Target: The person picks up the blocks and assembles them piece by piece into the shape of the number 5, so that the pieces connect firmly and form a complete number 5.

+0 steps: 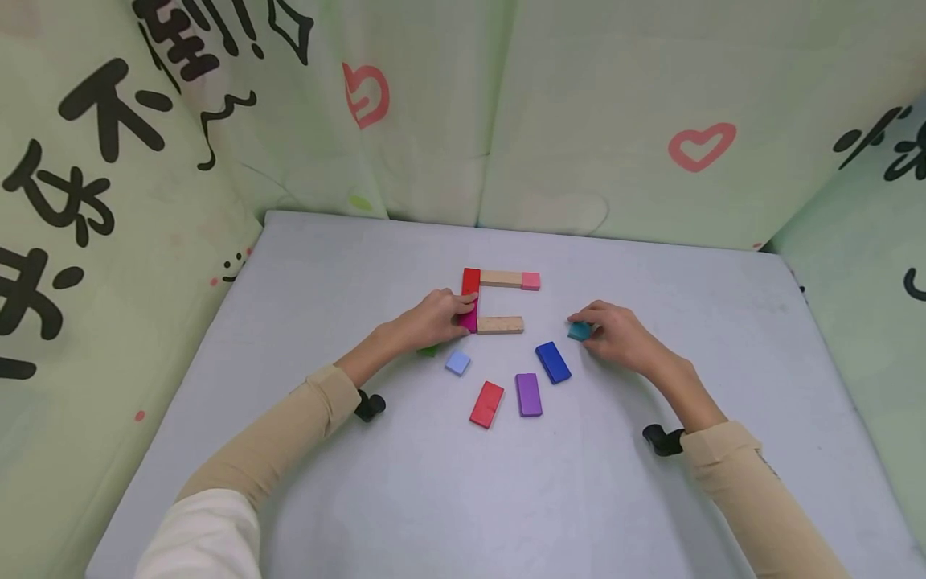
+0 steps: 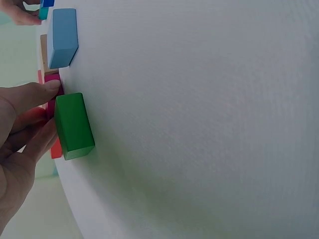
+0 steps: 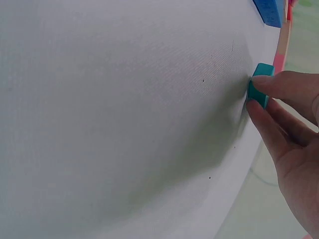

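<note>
Two hands are at work over a table [image 1: 593, 515], each holding a block. The left hand [image 1: 432, 318] has its thumb and fingers on opposite sides of a magenta block [image 1: 469, 324], in a narrow grip. The right hand [image 1: 617, 336] pinches a teal block [image 1: 579, 330] between thumb and fingertips, well apart from the other blocks in line with it; whether the teal block touches the table, I cannot tell.

The magenta block lies end to end with a red block [image 1: 471, 278], which is on its far side. From the red block a plank [image 1: 501, 279] runs rightward, with a pink block [image 1: 531, 281] touching its right end. A second plank [image 1: 501, 325] runs rightward from the magenta block, so the pieces form three sides of a frame, with the right side open.

Just beside the left hand, on the near side, is a green block [image 2: 75, 124], partly hidden by the hand in the head view. Next to it sits a light blue block [image 1: 458, 363]. Farther right is a dark blue block [image 1: 553, 363], lying aslant; nearer the person are a purple block [image 1: 529, 395] and a loose red one [image 1: 487, 404], near each other.

Tan sleeves [image 1: 745, 474] cover the forearms. Behind the table hangs a pale green curtain [image 1: 579, 96] with hearts.
</note>
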`<state>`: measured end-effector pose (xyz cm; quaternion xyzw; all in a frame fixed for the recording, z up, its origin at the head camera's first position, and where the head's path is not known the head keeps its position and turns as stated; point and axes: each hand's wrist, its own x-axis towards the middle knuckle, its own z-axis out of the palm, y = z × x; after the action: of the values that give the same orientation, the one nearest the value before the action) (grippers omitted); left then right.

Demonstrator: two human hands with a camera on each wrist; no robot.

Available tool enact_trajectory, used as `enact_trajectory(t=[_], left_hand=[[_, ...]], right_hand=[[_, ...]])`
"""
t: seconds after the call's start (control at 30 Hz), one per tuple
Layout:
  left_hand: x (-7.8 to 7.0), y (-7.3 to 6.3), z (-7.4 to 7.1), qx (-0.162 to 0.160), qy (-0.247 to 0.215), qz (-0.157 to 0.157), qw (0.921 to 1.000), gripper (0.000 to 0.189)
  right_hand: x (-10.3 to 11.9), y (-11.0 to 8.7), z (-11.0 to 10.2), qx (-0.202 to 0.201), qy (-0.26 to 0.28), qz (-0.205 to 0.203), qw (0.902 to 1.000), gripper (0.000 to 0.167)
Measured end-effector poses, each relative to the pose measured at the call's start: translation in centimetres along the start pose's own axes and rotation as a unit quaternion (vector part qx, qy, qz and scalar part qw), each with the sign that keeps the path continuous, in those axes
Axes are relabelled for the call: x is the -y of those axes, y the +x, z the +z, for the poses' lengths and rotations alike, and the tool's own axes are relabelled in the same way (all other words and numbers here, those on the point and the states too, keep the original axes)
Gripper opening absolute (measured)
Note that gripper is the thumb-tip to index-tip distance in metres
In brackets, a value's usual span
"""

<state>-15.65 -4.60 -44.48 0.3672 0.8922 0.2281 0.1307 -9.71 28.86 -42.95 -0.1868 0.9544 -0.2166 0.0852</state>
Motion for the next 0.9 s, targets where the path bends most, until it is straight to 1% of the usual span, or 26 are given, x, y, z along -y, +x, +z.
enact_trajectory(t=[0.27, 0.47, 0.67, 0.9], left_hand=[[0.0, 0.1, 0.0, 0.0, -0.003, -0.004, 1.0, 0.053], [0.0, 0.0, 0.0, -0.002, 0.0, -0.003, 1.0, 0.053], [0.0, -0.1, 0.0, -0.006, 0.0, -0.002, 1.0, 0.053], [0.0, -0.2, 0.1, -0.006, -0.003, 0.002, 1.0, 0.053]], right_hand=[[0.4, 0.2, -0.1, 0.004, -0.002, 0.004, 1.0, 0.037], [0.7, 0.4, -0.1, -0.002, 0.004, 0.0, 1.0, 0.036], [1.5, 1.3, -0.2, -0.007, 0.008, -0.002, 0.9999, 0.036], [2.4, 2.2, 0.4, 0.004, 0.005, -0.002, 1.0, 0.036]])
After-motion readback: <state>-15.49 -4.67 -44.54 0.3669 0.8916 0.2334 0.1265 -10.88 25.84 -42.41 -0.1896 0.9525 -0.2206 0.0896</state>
